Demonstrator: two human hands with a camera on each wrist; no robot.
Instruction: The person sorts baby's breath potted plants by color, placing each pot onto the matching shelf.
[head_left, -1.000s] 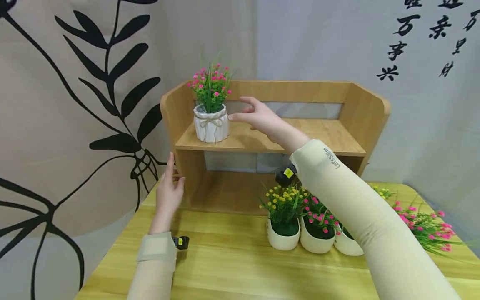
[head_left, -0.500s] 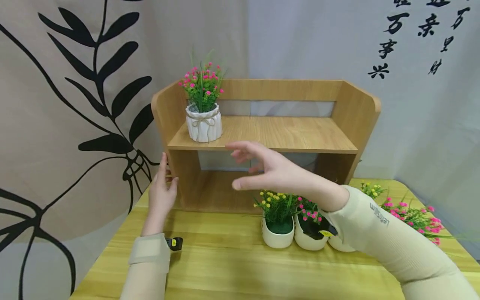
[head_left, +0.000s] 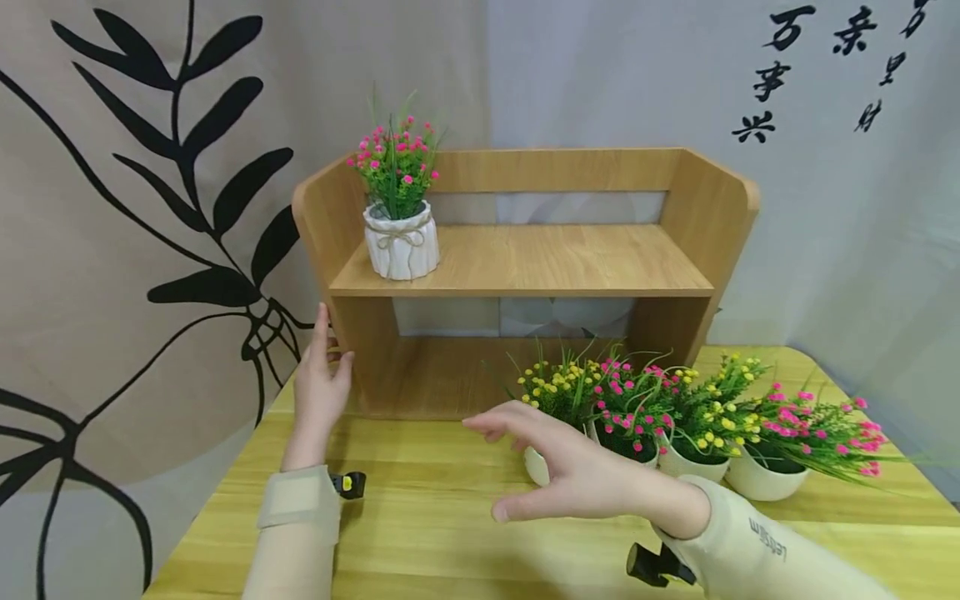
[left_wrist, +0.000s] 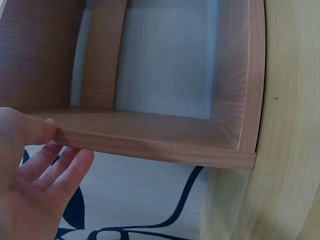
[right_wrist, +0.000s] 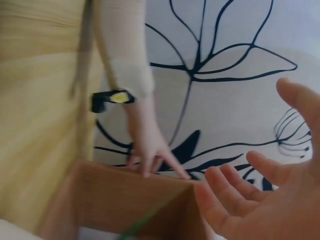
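My left hand (head_left: 318,392) is at the left side panel of a two-tier wooden desktop shelf (head_left: 525,258). In the left wrist view, the thumb of that hand (left_wrist: 30,185) lies on the panel's front edge (left_wrist: 150,145) and the fingers are against its outer side. My right hand (head_left: 570,467) hovers over the table, fingers spread and holding nothing, in front of the leftmost of several potted plants. On the upper tier's left end stands an artificial potted plant (head_left: 401,200) with pink flowers; its white pot has a twine bow.
A row of potted plants with yellow and pink flowers (head_left: 637,408) stands right of centre, before the shelf's lower right. Part of the leftmost white pot (head_left: 536,467) is hidden by my right hand. Printed curtains hang behind the wooden table (head_left: 420,517).
My right hand has drawn away from the potted plant on the upper tier, moving down and toward me to the row of plants. The left hand keeps its place on the shelf.
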